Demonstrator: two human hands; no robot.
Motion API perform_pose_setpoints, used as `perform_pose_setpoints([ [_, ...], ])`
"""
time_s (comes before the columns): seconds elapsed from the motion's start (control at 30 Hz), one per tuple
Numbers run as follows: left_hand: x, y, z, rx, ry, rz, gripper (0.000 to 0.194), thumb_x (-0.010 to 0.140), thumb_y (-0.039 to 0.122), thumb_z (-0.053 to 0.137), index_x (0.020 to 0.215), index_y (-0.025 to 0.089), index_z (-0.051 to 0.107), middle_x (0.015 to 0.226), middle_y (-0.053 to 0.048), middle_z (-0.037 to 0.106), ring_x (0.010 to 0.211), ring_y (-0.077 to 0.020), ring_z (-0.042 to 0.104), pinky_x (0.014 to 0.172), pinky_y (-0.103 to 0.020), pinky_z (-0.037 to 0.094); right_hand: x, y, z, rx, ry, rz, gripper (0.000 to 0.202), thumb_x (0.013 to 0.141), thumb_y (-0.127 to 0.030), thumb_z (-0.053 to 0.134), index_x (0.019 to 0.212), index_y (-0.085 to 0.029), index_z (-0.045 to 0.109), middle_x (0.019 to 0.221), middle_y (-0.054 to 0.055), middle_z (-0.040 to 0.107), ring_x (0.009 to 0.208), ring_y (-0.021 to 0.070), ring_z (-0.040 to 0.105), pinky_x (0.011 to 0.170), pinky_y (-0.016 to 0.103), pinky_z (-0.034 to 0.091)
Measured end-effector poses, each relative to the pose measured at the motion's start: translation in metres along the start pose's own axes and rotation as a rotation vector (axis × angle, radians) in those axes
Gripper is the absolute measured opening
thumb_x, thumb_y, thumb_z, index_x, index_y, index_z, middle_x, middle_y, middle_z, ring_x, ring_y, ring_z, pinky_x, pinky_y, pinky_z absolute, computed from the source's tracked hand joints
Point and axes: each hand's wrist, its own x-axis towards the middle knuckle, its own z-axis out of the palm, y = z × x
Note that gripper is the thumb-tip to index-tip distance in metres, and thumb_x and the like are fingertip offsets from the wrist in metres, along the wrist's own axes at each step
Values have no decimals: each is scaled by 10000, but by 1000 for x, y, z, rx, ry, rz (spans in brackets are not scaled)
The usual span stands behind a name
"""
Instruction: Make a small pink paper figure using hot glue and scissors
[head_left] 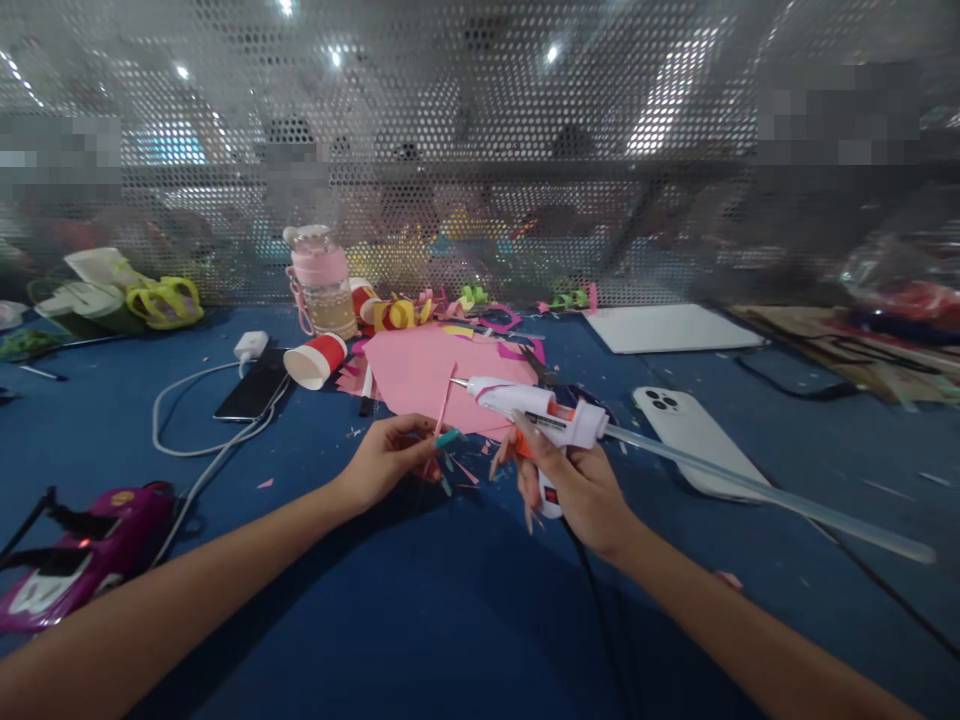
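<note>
My left hand (397, 455) pinches a thin pink paper strip (444, 405), which stands up at a slant from the fingers. Wrapped round the handle of a white and orange glue gun (532, 405) is my right hand (574, 480). The gun's metal nozzle points left, at or very near the upper part of the strip. A long clear glue stick (772, 490) sticks out of the gun's back end. Beyond both hands lies a large sheet of pink paper (409, 365) on the blue table (360, 620), with small paper scraps around it.
A black phone (253, 385) with a white cable, a red paper cup (315, 360) and a pink bottle (322, 280) stand left of centre. A purple toy-like object (90, 550) sits far left. At right are a white phone (697, 445) and a white board (671, 328). Perforated metal rises behind.
</note>
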Motion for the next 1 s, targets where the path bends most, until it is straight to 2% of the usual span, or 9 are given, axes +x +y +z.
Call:
perform_pose_setpoints([
  [0.37, 0, -2, 2, 61, 20, 55, 298, 597, 344, 703, 786, 128, 623, 531, 26, 569, 439, -68, 519, 465, -193, 456, -1, -4, 0, -20, 25, 4, 354, 778, -497, 493, 754, -155, 580, 352, -57, 464, 303, 88, 422, 339, 229, 368],
  [0.57, -1, -1, 2, 98, 9, 85, 291, 617, 351, 687, 796, 128, 639, 540, 22, 568, 439, -66, 514, 461, -186, 447, -2, -5, 1, -42, 2, 14, 381, 786, -506, 477, 610, -174, 541, 318, -53, 444, 290, 81, 422, 330, 213, 363],
  [0.77, 0, -2, 0, 125, 10, 92, 289, 645, 345, 668, 834, 127, 645, 530, 18, 566, 445, -70, 519, 465, -187, 448, -1, -4, 0, -48, 2, 31, 398, 775, -528, 480, 582, -183, 527, 316, -48, 446, 305, 97, 455, 312, 209, 369],
  [1.0, 0, -2, 1, 94, 42, 67, 267, 607, 336, 692, 773, 135, 636, 555, 15, 584, 442, -73, 536, 454, -189, 454, -1, -7, 2, -109, -15, 42, 429, 753, -570, 474, 566, -185, 503, 305, -56, 432, 286, 82, 430, 332, 206, 376],
])
